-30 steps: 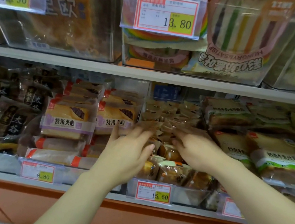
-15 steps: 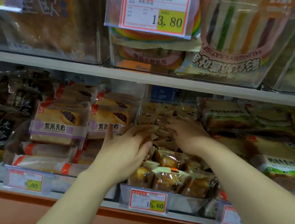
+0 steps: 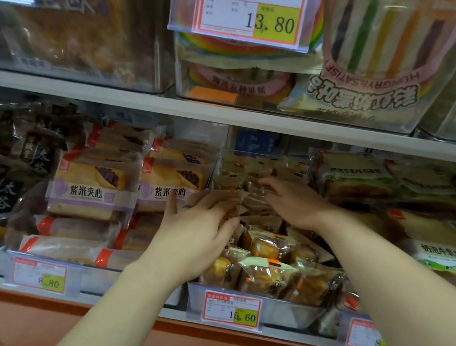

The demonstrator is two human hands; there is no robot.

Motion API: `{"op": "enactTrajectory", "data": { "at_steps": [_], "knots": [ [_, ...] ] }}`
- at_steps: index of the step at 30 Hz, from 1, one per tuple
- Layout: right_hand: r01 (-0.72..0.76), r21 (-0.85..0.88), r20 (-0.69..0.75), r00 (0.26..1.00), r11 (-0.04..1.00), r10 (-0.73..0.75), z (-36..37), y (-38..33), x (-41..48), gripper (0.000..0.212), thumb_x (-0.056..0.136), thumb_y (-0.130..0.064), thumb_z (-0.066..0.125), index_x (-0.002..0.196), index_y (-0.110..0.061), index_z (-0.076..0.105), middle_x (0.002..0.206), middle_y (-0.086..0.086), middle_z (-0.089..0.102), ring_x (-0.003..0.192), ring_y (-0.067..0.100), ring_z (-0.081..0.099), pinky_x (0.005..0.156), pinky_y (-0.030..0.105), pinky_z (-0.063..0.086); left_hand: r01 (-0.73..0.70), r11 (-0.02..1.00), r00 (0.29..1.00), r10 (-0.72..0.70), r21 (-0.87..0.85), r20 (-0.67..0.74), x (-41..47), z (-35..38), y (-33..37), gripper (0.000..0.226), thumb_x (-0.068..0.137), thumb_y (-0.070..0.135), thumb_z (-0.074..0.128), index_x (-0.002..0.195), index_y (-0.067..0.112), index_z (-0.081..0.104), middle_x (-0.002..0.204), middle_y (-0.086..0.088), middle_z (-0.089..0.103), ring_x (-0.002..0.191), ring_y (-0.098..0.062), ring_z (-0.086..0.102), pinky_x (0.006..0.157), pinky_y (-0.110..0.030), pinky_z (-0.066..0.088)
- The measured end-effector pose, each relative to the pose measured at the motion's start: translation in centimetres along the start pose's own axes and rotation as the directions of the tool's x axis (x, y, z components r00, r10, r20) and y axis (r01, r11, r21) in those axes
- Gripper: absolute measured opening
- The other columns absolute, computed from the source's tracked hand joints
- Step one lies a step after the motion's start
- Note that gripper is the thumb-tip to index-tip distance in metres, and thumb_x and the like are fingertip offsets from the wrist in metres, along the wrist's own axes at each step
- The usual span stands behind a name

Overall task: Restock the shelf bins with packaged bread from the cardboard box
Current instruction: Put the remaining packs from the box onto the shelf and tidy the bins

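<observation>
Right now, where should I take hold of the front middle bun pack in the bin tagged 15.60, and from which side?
Set the grip on the flat sealed flap atop the front middle bun pack, coming from above and in front. It stands upright, neighbouring packs crowd both sides, and the bin's front wall hides its base; only that top edge looks free.

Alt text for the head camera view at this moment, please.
The left hand and the right hand reach into the lower shelf's middle bin, touching small clear-wrapped bread packs behind a 15.60 price tag. Other packaged breads fill the bins beside it and the upper shelf.
</observation>
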State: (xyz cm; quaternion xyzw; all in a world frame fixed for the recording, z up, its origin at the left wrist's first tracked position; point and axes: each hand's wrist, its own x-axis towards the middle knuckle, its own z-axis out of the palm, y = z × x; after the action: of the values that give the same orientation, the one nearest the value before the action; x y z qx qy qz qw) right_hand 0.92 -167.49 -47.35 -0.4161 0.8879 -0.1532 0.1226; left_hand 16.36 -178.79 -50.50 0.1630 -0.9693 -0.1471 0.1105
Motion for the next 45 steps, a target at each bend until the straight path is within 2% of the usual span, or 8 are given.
{"op": "enactTrajectory", "data": {
  "at_steps": [10,16,19,24,31,37,41,45],
  "knots": [
    [-0.01,-0.147,-0.08,0.997,0.989,-0.002,0.3,-0.1,3.0,0.05,0.101,-0.037,0.032,0.15,-0.028,0.022,0.16,0.001,0.005,0.146,0.027,0.013,0.116,0.046,0.022,-0.006,1.0,1.0,0.006,-0.018,0.001,0.0,0.1,-0.3,0.045,0.099,0.047,0.025,0.143,0.04,0.034,0.152,0.021,0.026,0.144,-0.008,0.013,0.117,-0.054,-0.003],
    [-0.027,-0.096,-0.082,0.996,0.995,0.019,1.2,1.2,4.8,0.038,0.1,-0.029,0.033,0.116,-0.008,0.06,0.142,0.008,0.04,0.115,0.02,0.048,0.1,0.039,0.04,-0.011,1.0,1.0,0.011,-0.025,0.008,0.0,0.0,-0.4,0.045,0.099,0.048,0.025,0.142,0.041,0.033,0.151,0.023,0.025,0.144,-0.008,0.013,0.116,-0.052,-0.004],
    [-0.042,-0.097,-0.119,0.992,0.994,0.03,0.7,1.4,5.0,0.032,0.1,-0.03,0.032,0.091,-0.014,0.058,0.124,0.007,0.049,0.102,0.018,0.051,0.093,0.039,0.043,-0.015,1.0,1.0,0.015,-0.023,0.011,0.0,0.0,-0.6,0.045,0.099,0.048,0.025,0.143,0.041,0.033,0.151,0.023,0.024,0.144,-0.008,0.011,0.116,-0.052,-0.004],
    [-0.044,-0.168,-0.239,0.971,0.985,0.002,0.2,1.3,4.8,0.036,0.1,-0.031,0.033,0.116,-0.009,0.056,0.118,0.005,0.049,0.102,0.02,0.051,0.094,0.042,0.044,-0.014,1.0,1.0,0.014,-0.013,0.015,0.1,0.0,-0.7,0.046,0.099,0.048,0.024,0.144,0.041,0.031,0.152,0.022,0.024,0.144,-0.009,0.011,0.117,-0.053,-0.003],
    [-0.085,-0.099,-0.127,0.989,0.991,0.072,0.6,1.9,4.4,0.039,0.098,-0.028,0.036,0.082,-0.003,0.061,0.09,0.011,0.056,0.079,0.025,0.055,0.076,0.038,0.047,-0.018,1.0,1.0,0.018,-0.005,0.019,0.1,0.0,-0.7,0.046,0.099,0.049,0.024,0.143,0.041,0.031,0.152,0.022,0.023,0.145,-0.008,0.01,0.116,-0.053,-0.004],
    [0.031,-0.235,-0.164,0.984,0.971,-0.071,0.5,0.9,2.2,0.037,0.1,-0.029,0.034,0.122,-0.014,0.06,0.134,0.003,0.051,0.125,0.023,0.045,0.105,0.038,0.035,-0.016,1.0,1.0,0.016,-0.009,0.011,0.0,0.0,-0.6,0.045,0.099,0.048,0.025,0.143,0.04,0.033,0.152,0.022,0.025,0.144,-0.008,0.011,0.117,-0.054,-0.003],
    [-0.004,-0.119,-0.022,1.0,0.993,0.001,0.9,-0.4,1.9,0.04,0.103,-0.03,0.029,0.126,-0.012,0.055,0.128,0.009,0.056,0.11,0.02,0.053,0.092,0.033,0.04,-0.01,1.0,1.0,0.01,-0.004,0.004,0.0,0.2,-0.4,0.045,0.099,0.047,0.025,0.143,0.04,0.034,0.152,0.022,0.026,0.144,-0.008,0.012,0.116,-0.054,-0.002],
    [0.002,-0.141,0.045,0.999,0.99,0.005,0.8,-0.8,1.7,0.043,0.104,-0.029,0.025,0.134,-0.012,0.05,0.142,0.008,0.045,0.13,0.022,0.04,0.104,0.034,0.03,-0.003,1.0,1.0,0.003,-0.011,0.002,-0.1,0.2,-0.2,0.045,0.1,0.046,0.025,0.143,0.038,0.034,0.152,0.021,0.026,0.144,-0.008,0.012,0.117,-0.054,-0.001]
  ]
}}
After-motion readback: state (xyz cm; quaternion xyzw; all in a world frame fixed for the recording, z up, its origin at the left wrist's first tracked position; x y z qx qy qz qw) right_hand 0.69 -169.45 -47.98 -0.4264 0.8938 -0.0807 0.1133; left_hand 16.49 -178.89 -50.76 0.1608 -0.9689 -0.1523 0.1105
